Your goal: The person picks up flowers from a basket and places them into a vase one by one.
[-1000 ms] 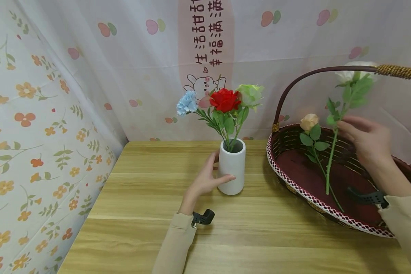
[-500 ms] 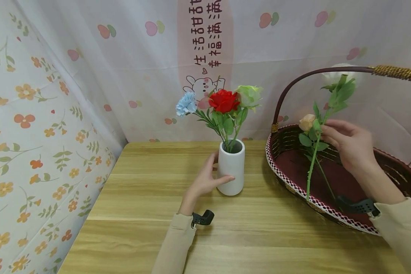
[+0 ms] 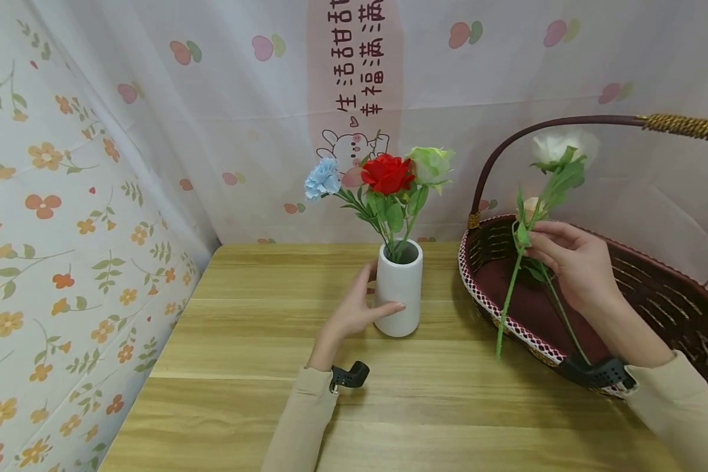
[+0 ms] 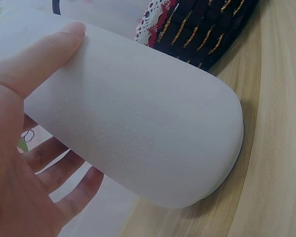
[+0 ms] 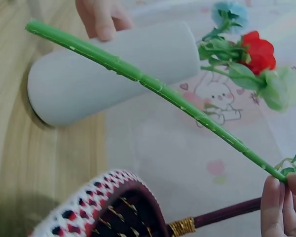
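Plain beige sleeves [image 3: 303, 423] are worn behind left hand [image 3: 354, 308] and right hand [image 3: 581, 269]; black curved wristbands [image 3: 348, 375], pierced with small holes, are fastened handward of each cuff edge [image 3: 318, 377]

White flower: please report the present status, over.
Left hand holds white vase. Right hand pinches stem of white flower, lower end past basket rim. Nothing visible between stem and vase.

Left fingers [image 4: 81, 197] around a white vase [image 4: 148, 123] on the wooden table [image 4: 281, 128], dark basket [image 4: 200, 32] partly behind.
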{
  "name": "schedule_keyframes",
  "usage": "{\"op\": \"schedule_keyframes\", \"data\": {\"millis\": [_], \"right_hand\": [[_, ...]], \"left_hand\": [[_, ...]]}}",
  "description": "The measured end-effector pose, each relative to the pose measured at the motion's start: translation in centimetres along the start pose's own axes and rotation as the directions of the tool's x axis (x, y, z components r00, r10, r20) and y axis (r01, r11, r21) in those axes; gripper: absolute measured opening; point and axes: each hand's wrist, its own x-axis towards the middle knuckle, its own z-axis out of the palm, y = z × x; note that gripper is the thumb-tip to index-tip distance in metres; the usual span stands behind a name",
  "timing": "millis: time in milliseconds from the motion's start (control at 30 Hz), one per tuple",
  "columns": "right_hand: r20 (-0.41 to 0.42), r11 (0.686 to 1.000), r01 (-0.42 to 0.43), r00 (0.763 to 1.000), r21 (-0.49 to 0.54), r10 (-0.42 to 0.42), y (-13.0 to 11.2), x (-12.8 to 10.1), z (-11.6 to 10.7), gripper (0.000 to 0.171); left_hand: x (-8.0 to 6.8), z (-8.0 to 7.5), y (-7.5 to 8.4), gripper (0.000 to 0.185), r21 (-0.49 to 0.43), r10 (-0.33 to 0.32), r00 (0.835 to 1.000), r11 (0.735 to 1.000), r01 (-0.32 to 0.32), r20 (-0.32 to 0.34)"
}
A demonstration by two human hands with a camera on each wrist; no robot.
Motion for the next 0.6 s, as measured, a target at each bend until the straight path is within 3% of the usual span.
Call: {"op": "schedule_keyframes", "data": {"millis": [333, 600], "right_hand": [[0.027, 0.994, -0.013, 0.999, -0.111, 0.016, 1.2, -0.5, 1.4, 0.018], [0.057, 0.978, 0.039, 0.998, -0.204, -0.028, 0.7, -0.1, 3.2, 0.017]], "left_hand": [[0.0, 0.0, -0.2, 0.092, 0.001, 0.005, 1.000, 1.000, -0.005, 0.003], [0.0, 0.0, 0.1, 0.090, -0.021, -0.009, 1.000, 1.000, 0.009, 0.006]]}}
